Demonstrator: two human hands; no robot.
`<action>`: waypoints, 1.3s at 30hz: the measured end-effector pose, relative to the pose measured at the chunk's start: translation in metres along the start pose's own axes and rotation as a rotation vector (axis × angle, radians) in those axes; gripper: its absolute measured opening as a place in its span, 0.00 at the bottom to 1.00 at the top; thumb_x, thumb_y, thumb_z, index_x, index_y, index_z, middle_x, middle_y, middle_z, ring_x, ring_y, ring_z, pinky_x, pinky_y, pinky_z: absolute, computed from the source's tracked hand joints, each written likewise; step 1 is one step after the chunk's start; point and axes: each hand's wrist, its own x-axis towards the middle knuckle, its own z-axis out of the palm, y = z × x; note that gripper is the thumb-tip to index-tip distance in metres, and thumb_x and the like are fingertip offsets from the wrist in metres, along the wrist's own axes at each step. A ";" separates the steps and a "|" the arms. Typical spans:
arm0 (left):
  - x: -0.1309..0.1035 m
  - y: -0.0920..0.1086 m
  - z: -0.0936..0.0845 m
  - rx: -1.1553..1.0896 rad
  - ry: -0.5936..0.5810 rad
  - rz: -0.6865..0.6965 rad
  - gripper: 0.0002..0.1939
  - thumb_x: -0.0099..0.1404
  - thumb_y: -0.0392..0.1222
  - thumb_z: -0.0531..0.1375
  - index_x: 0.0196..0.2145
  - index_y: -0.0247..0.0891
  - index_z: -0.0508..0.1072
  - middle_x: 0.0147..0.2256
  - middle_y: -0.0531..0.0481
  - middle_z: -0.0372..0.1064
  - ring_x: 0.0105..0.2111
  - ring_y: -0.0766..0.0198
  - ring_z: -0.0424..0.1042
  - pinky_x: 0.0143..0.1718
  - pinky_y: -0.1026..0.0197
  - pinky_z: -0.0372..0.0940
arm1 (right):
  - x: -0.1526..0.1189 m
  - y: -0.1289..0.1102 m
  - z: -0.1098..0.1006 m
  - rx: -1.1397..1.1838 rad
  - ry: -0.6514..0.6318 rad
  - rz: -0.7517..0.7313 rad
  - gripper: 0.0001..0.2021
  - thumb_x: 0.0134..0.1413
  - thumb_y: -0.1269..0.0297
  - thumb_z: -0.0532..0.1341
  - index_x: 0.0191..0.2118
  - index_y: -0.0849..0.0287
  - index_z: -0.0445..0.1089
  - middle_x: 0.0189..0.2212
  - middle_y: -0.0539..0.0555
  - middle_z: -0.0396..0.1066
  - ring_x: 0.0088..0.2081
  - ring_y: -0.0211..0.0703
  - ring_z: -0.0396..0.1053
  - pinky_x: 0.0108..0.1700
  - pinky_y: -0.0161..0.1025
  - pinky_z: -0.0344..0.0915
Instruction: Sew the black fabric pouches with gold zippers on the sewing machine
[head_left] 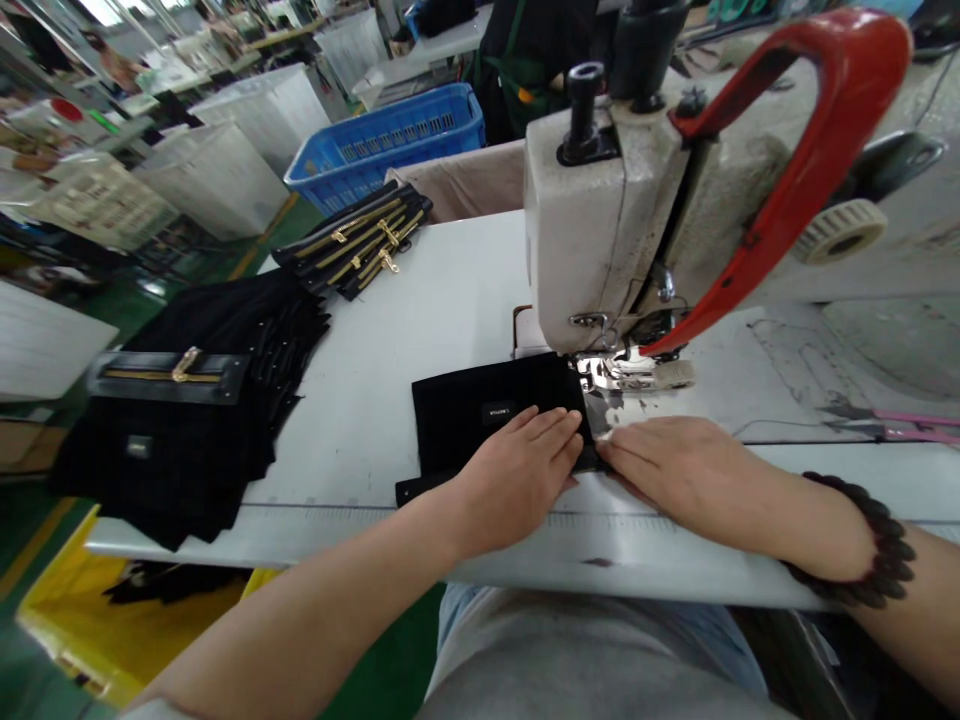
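A black fabric panel (457,410) with a small label lies on the sewing machine table, its upper right corner at the metal presser foot (611,373). Along its near edge runs a dark strip (417,488), partly hidden under my forearm. My left hand (521,470) rests flat on the panel, fingers stretched toward the right edge. At the panel's lower right corner, my right hand (675,470) has its fingers together on the edge of the strip; its thumb is mostly hidden. The sewing machine head (577,220) stands just beyond both hands.
On the left lies a stack of black panels (187,430), with zipper strips (360,240) piled behind. A blue basket (390,140) stands past the table, a yellow bin (82,620) below it. Pink-handled snips (900,420) lie right. A red curved bar (817,150) juts from the machine.
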 end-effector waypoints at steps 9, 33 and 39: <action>0.002 -0.005 0.004 -0.017 0.027 -0.009 0.17 0.68 0.42 0.49 0.51 0.32 0.64 0.54 0.44 0.61 0.54 0.58 0.60 0.54 0.53 0.57 | 0.002 -0.001 0.003 -0.061 0.033 -0.028 0.12 0.56 0.77 0.48 0.32 0.63 0.67 0.26 0.53 0.66 0.26 0.40 0.62 0.29 0.38 0.58; 0.026 -0.052 0.000 -0.297 0.078 -0.007 0.11 0.66 0.36 0.51 0.40 0.28 0.71 0.42 0.43 0.70 0.45 0.60 0.69 0.50 0.57 0.64 | 0.019 0.026 0.006 -0.091 0.224 0.262 0.14 0.58 0.57 0.52 0.39 0.63 0.67 0.34 0.60 0.70 0.35 0.49 0.67 0.35 0.42 0.62; 0.026 -0.061 -0.001 -0.613 0.142 -0.120 0.08 0.65 0.36 0.54 0.35 0.30 0.72 0.37 0.46 0.71 0.40 0.65 0.71 0.44 0.64 0.67 | 0.028 0.033 0.007 -0.058 0.253 0.351 0.20 0.53 0.52 0.58 0.45 0.62 0.66 0.37 0.62 0.70 0.40 0.53 0.66 0.39 0.46 0.61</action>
